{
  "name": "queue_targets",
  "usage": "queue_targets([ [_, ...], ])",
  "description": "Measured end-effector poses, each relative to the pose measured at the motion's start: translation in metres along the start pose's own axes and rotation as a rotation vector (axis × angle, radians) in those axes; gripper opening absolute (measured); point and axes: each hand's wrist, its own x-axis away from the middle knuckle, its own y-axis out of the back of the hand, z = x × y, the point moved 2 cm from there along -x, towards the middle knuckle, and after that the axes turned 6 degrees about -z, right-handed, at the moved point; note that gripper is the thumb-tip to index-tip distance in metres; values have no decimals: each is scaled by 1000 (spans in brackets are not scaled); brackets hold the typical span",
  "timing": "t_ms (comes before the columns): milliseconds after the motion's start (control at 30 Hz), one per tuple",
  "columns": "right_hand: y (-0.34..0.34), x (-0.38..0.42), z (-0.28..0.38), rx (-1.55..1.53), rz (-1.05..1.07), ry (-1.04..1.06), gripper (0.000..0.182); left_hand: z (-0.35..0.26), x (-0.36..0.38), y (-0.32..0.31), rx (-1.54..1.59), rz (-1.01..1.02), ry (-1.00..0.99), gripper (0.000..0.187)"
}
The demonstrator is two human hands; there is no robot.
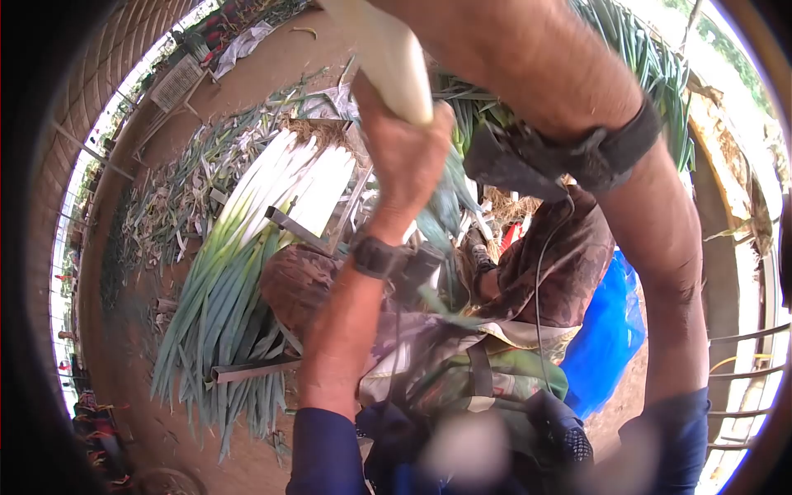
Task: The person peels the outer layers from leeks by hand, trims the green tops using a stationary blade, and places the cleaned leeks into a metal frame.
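My left hand [404,153] is raised in front of me, its fingers wrapped round a leek. The leek's thick white shank [396,66] rises past the fist to the top edge, and green leaves [445,202] show just below the hand. My right forearm [536,58] crosses the upper part of the view, with a black strapped device at its wrist. The right hand itself lies beyond the top edge. To the left of my knee a large stack of leeks [214,272] lies with white ends away from me and green leaves toward me, across a metal frame [256,369].
Leaf trimmings [177,181] cover the ground at the left. More leeks [643,58] are heaped at the upper right. A blue plastic bag [606,338] lies by my right thigh. A cable [540,289] hangs from the right wrist device. A metal stand [169,103] is farther back.
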Motion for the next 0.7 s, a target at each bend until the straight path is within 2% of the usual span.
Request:
queue_targets([
  [33, 7, 1, -2, 6, -9, 33, 45, -8, -11, 6, 42, -34, -6, 66],
  [167, 25, -8, -12, -2, -37, 170, 44, -53, -67, 64, -59, -161, -386, 59],
  [233, 24, -20, -32, 1, -48, 251, 43, -96, -90, 114, -103, -264, -432, 48],
  [300, 21, -42, -57, 7, -55, 319, 43, -143, -112, 179, -281, -535, -496, 37],
  [367, 11, -62, -87, 6, -65, 386, 43, -198, -127, 237, -383, -499, -761, 33],
  [433, 4, -83, -131, -11, -42, 484, 42, -248, -139, 313, -784, -541, -804, 37],
  [467, -2, -85, -146, 46, -136, 302, 51, -273, -149, 354, -803, -551, -806, 37],
  [533, -23, -81, -183, -27, -213, -134, 60, -309, -162, 413, -1047, -393, -729, 44],
  [567, -25, -81, -231, -156, -115, -173, 64, -302, -151, 415, -1063, -405, -724, 44],
  [600, -30, -82, -279, -282, -19, -217, 70, -277, -136, 406, -1472, -349, -876, 49],
  [633, -44, -78, -299, -212, -25, -360, 70, -249, -120, 398, -1882, -269, -1020, 55],
  [667, -63, -68, -313, -75, -48, -419, 70, -222, -109, 402, -1937, -153, -805, 59],
  [700, -77, -56, -307, -31, 24, -480, 69, -190, -99, 409, -1974, -37, -587, 62],
])
